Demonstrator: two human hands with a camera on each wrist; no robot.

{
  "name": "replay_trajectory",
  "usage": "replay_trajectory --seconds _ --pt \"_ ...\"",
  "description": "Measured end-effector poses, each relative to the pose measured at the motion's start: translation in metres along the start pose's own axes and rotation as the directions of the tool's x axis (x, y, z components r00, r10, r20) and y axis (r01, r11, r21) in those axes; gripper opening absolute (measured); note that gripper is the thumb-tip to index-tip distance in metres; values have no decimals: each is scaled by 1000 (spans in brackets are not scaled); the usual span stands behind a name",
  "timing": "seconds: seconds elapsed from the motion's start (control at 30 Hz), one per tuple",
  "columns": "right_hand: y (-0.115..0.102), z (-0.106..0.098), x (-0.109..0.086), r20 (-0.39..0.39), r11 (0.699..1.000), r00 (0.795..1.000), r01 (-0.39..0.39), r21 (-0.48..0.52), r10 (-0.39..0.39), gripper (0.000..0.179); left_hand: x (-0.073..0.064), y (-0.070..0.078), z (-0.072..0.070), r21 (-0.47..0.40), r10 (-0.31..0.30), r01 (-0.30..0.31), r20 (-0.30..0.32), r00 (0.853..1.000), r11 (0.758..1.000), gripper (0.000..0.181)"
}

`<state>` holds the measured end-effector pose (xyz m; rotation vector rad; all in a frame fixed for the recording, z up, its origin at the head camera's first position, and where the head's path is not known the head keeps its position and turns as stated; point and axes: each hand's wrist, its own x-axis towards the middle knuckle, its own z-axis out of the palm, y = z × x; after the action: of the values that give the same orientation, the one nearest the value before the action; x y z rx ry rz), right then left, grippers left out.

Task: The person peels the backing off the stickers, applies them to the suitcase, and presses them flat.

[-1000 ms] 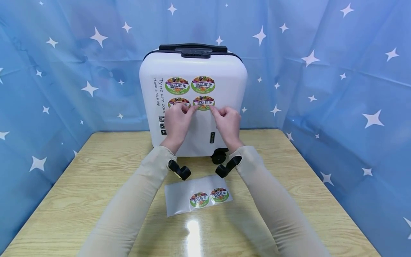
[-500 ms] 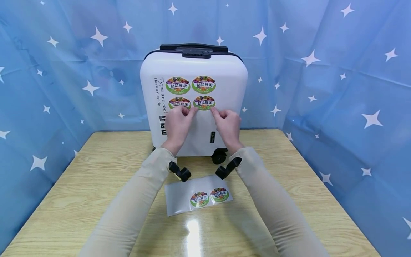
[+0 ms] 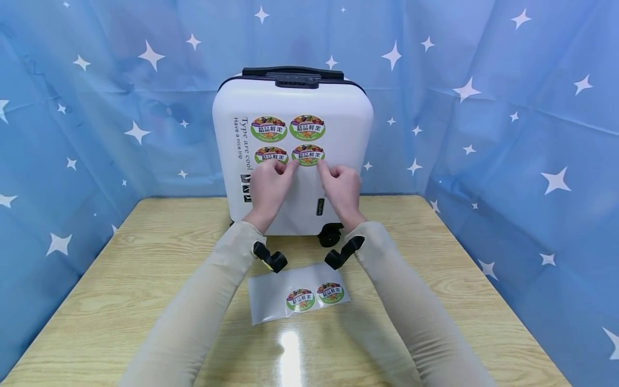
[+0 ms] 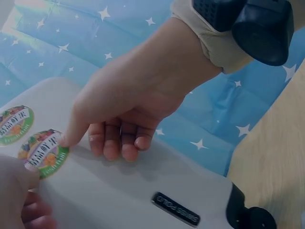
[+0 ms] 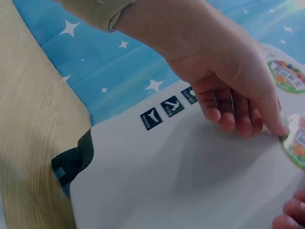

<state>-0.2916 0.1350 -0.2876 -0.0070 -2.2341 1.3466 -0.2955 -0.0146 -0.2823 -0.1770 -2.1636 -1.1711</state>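
A white suitcase [image 3: 297,209] stands upright on the table, with oval fruit stickers in two rows on its face. My left hand [image 3: 268,188] presses its straight thumb on the lower left edge of the lower right sticker [image 3: 308,154]. On that sticker's lower right edge, the thumb of my right hand [image 3: 343,185] presses too. Both hands' other fingers are loosely curled, apart from the sticker. The lower left sticker [image 3: 271,154] is partly covered by my left hand. In the left wrist view, the right thumb tip overlaps the rim of the sticker [image 4: 50,160], which lies flat.
A glossy backing sheet [image 3: 266,298] with two more oval stickers lies on the wooden table [image 3: 169,258], in front of the suitcase and between my forearms. A black wheel [image 3: 330,235] shows at the suitcase's lower right. A blue star-patterned curtain [image 3: 159,107] encloses the back and sides.
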Motion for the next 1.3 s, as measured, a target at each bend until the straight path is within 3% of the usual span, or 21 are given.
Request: replay_trajectory --seconds 0.27,0.67,0.9,1.3 --pt "-4 -1 5 -2 1000 1000 -14 26 14 59 6 4 -5 -1 -36 36 20 999 999 43" --pt "4 -8 1 -12 999 999 -37 20 37 54 -2 4 0 -23 -62 63 37 997 998 42" --pt "4 -6 -4 31 999 999 -24 22 23 49 -7 -2 -4 -26 -94 95 48 994 995 41" --pt "7 -13 -13 55 1000 998 10 14 -10 44 -17 0 -4 -59 -63 71 136 989 996 36"
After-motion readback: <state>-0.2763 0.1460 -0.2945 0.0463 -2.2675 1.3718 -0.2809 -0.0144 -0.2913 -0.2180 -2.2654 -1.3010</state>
